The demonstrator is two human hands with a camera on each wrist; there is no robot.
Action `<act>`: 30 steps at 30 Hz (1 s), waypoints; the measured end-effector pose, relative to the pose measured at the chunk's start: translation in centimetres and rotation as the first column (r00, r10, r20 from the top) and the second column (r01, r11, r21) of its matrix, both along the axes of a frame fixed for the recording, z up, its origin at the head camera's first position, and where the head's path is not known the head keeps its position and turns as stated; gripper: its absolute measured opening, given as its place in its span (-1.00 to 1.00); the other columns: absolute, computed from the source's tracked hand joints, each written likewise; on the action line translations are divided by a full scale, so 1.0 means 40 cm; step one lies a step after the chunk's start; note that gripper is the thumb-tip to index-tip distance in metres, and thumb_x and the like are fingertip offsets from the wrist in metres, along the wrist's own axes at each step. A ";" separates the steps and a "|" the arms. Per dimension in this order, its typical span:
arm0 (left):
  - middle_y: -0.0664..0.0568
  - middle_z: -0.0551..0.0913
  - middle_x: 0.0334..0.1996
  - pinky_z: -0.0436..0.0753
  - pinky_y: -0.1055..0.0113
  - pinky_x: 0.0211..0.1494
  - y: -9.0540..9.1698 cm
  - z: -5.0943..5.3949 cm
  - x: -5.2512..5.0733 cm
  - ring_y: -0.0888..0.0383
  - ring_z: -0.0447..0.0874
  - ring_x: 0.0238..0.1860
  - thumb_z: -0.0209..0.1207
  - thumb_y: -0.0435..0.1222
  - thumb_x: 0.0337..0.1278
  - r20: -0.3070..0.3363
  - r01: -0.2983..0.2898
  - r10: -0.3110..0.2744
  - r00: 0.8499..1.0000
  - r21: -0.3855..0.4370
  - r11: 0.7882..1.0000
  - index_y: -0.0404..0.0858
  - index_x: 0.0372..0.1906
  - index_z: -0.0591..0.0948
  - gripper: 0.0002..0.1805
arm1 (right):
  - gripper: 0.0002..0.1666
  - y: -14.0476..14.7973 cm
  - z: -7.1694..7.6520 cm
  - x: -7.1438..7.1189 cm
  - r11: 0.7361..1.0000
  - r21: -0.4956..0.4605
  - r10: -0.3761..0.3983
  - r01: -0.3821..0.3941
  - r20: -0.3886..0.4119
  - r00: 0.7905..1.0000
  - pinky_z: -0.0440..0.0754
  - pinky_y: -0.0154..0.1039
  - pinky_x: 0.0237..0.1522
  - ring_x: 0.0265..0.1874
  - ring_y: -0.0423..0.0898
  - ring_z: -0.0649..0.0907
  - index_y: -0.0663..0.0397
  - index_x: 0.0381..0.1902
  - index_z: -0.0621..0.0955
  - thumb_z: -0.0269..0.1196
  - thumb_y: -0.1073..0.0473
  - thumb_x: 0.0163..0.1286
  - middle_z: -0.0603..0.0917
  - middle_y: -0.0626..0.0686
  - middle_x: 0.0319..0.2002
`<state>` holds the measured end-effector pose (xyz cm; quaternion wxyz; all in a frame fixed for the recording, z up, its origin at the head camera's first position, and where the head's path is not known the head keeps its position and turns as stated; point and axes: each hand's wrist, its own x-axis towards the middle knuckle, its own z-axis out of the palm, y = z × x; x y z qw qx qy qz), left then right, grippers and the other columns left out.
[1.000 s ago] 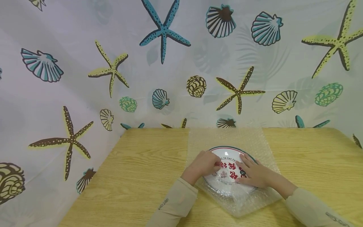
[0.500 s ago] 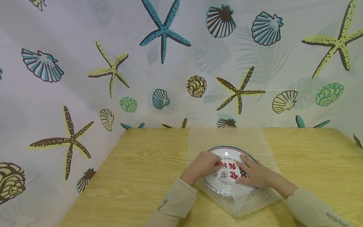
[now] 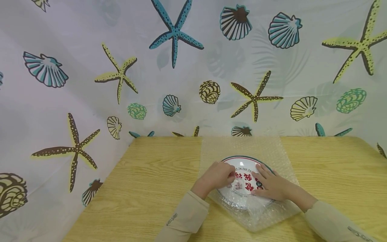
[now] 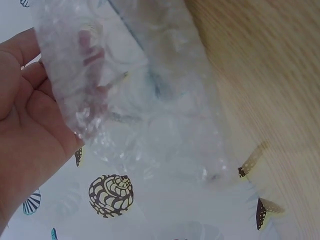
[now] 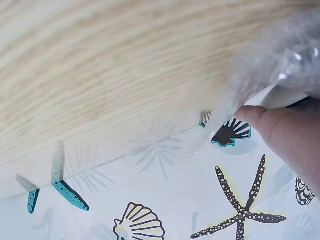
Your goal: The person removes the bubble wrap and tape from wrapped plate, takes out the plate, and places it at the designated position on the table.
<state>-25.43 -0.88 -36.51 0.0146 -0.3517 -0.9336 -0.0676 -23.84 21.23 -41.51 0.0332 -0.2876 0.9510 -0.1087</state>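
A round plate [image 3: 244,175] with a green and red rim and red lettering lies on a clear sheet of bubble wrap [image 3: 245,146]. The near part of the sheet is folded over the lower part of the plate. With curled fingers, my left hand [image 3: 215,175] pinches the wrap's edge over the plate's left side. In the left wrist view the bubble wrap [image 4: 150,110] covers part of the fingers. My right hand [image 3: 272,184] rests spread on the plate's right side. The right wrist view shows this hand [image 5: 292,137] only in part, beside the wrap.
The wood-grain table [image 3: 145,181] extends on both sides of the wrap. The sheet reaches the table's far edge. A white curtain [image 3: 187,77] printed with shells and starfish hangs behind and to the left of the table.
My left forearm has shifted very slightly to the left. Both hands, the plate and the bubble wrap otherwise stay in place.
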 end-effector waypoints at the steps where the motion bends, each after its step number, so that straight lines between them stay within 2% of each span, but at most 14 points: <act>1: 0.22 0.53 -0.57 0.40 0.55 -0.36 -0.001 0.001 0.001 0.33 0.37 -0.54 0.14 -0.25 0.10 -0.002 0.001 -0.001 1.000 0.000 1.000 -0.13 -0.44 0.61 -0.91 | -0.15 0.000 0.000 0.000 1.000 0.001 -0.001 0.001 0.000 1.000 0.02 0.30 0.11 0.25 0.34 -0.02 0.39 0.20 0.29 0.02 -0.24 0.25 0.03 0.47 0.26; 10: 0.22 0.47 -0.63 0.36 0.56 -0.45 -0.007 0.005 0.005 0.32 0.35 -0.58 0.14 -0.28 0.07 0.007 0.011 -0.011 1.000 0.021 1.000 -0.15 -0.48 0.58 -0.91 | -0.14 0.001 -0.001 0.000 1.000 0.001 -0.004 0.004 0.007 1.000 0.01 0.31 0.11 0.25 0.34 -0.03 0.39 0.21 0.28 0.02 -0.24 0.25 0.02 0.47 0.26; 18: 0.22 0.43 -0.66 0.33 0.56 -0.49 -0.014 0.000 0.002 0.31 0.34 -0.60 0.13 -0.30 0.05 0.008 0.023 -0.023 1.000 0.029 0.999 -0.15 -0.52 0.54 -0.90 | -0.15 0.008 -0.021 -0.007 0.999 -0.043 0.017 -0.018 -0.038 0.999 0.01 0.34 0.08 0.23 0.36 0.00 0.43 0.17 0.30 0.02 -0.24 0.25 0.06 0.50 0.23; 24: 0.24 0.42 -0.66 0.31 0.57 -0.49 -0.029 0.001 0.005 0.32 0.32 -0.60 0.12 -0.33 0.03 0.012 0.036 -0.036 0.999 0.044 0.998 -0.15 -0.55 0.52 -0.89 | -0.15 0.006 -0.015 -0.002 0.998 -0.064 0.028 -0.030 -0.026 0.999 0.01 0.35 0.06 0.23 0.38 -0.02 0.45 0.17 0.29 0.05 -0.21 0.24 0.05 0.52 0.22; 30: 0.23 0.40 -0.68 0.30 0.56 -0.51 -0.041 0.005 0.011 0.32 0.30 -0.62 0.10 -0.34 0.02 0.016 0.050 -0.052 0.999 0.066 0.997 -0.15 -0.57 0.49 -0.87 | -0.16 0.000 0.001 0.005 1.000 -0.026 0.006 -0.007 -0.021 1.000 0.03 0.31 0.10 0.23 0.36 0.00 0.41 0.18 0.30 0.04 -0.22 0.25 0.05 0.49 0.24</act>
